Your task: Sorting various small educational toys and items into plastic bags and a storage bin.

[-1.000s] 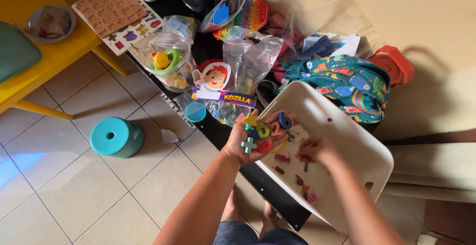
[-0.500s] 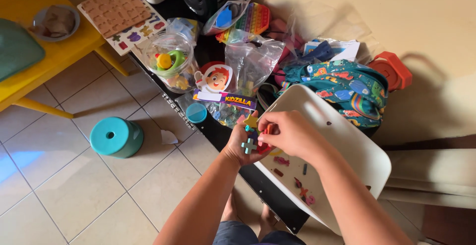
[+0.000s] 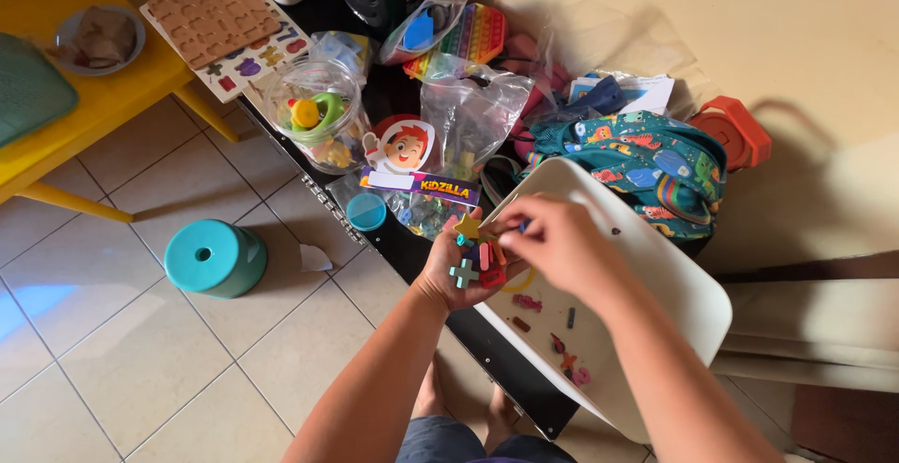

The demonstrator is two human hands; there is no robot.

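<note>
My left hand [image 3: 448, 280] is cupped palm up and holds a pile of small coloured puzzle shapes [image 3: 476, 255]: a yellow star, a teal cross, red and green pieces. My right hand [image 3: 548, 243] lies over that pile, fingertips pinched at the pieces; whether it grips one is hidden. Both hands hover over the near edge of a white plastic tray [image 3: 655, 276]. A few loose small pieces [image 3: 562, 341] lie on the tray's floor, red, pink and dark.
A wooden puzzle board [image 3: 213, 15] rests on the yellow table [image 3: 103, 88]. A clear jar of toys [image 3: 314, 112], plastic bags of toys [image 3: 468, 117], a patterned backpack [image 3: 655, 163] and an orange object [image 3: 735, 131] crowd the black surface. A teal stool [image 3: 213, 257] stands on the tiled floor.
My right hand rose from the tray's floor to my left palm and now rests on the pile of shapes. The left hand stayed nearly still.
</note>
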